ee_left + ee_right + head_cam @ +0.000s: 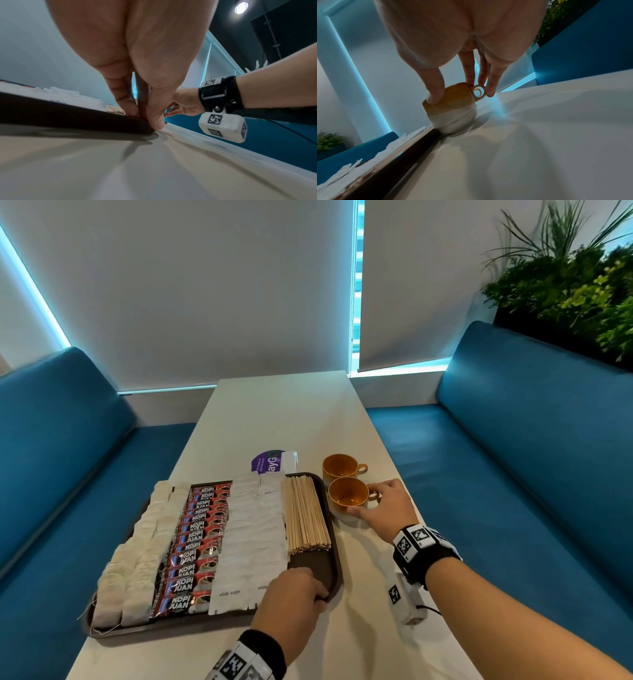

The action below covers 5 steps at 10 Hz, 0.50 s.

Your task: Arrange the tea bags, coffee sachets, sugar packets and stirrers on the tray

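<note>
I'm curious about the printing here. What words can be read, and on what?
"KOPI JUAN": red coffee sachets on the tray.
"white sugar": white sugar packets.
"ayG": purple card behind the tray, cut off.
Small print on the sachets: too small.
Wrist bands: square codes, no words.

A dark brown tray (334,573) is laid flat on the tabletop (284,419). Across it, from left to right, two columns of tea bags (137,553), one of red coffee sachets (197,546), two of white sugar packets (253,535) and a bundle of wooden stirrers (306,513) are lined up.
</note>
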Available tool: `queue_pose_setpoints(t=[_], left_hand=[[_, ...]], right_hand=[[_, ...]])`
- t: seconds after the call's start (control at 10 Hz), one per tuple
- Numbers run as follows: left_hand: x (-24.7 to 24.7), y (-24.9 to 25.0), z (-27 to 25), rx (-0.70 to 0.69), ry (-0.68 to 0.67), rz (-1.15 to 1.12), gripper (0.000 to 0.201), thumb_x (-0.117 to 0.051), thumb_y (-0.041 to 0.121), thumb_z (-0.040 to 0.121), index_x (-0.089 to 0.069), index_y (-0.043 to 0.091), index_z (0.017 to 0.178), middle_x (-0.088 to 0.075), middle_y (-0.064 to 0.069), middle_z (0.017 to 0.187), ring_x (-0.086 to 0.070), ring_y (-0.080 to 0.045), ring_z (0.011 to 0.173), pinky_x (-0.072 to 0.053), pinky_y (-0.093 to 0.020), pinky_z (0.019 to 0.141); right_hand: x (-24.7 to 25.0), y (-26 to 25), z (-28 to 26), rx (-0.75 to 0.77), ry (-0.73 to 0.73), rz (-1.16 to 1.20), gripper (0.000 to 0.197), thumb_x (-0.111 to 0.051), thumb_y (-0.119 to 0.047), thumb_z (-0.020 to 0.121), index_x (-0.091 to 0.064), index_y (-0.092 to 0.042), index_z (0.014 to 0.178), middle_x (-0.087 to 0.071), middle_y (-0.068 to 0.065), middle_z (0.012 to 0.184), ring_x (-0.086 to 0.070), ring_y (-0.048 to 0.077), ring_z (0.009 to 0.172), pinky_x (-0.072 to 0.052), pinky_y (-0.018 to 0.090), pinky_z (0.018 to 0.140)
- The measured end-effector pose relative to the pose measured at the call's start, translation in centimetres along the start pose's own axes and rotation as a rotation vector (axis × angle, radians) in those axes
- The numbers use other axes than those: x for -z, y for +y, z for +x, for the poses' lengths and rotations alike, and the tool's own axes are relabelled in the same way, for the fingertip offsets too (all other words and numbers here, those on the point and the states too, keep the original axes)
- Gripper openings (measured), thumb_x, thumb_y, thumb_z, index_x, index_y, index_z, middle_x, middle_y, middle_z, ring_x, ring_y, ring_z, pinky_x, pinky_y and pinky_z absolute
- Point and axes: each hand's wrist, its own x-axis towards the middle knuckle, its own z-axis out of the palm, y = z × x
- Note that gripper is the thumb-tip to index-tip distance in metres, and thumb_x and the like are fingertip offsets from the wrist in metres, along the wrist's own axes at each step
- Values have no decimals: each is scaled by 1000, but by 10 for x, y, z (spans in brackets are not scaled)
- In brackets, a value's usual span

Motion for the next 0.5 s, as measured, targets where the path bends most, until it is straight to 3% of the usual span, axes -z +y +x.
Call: queue_pose_setpoints(t=[0.2,0.5], left_hand=[[-2,-2,-3,10,-16,-29,27,-58,25,97,-74,26,118,-63,5,110,-56,-15,105,-47,-31,92],[-1,-1,-2,30,23,-86,27,-59,24,98,-72,27,122,-60,8,115,-55,-11,109,-42,-21,92]], right_hand=[[0,-1,4,-6,-11,-14,72,-90,-44,73,-62,-19,135,-49,2,136,-57,19,119,-50,33,101],[10,-10,-1,12,-35,-53,74,-89,-41,75,-59,-18,138,-51,1,137,-52,11,110,-47,30,98]])
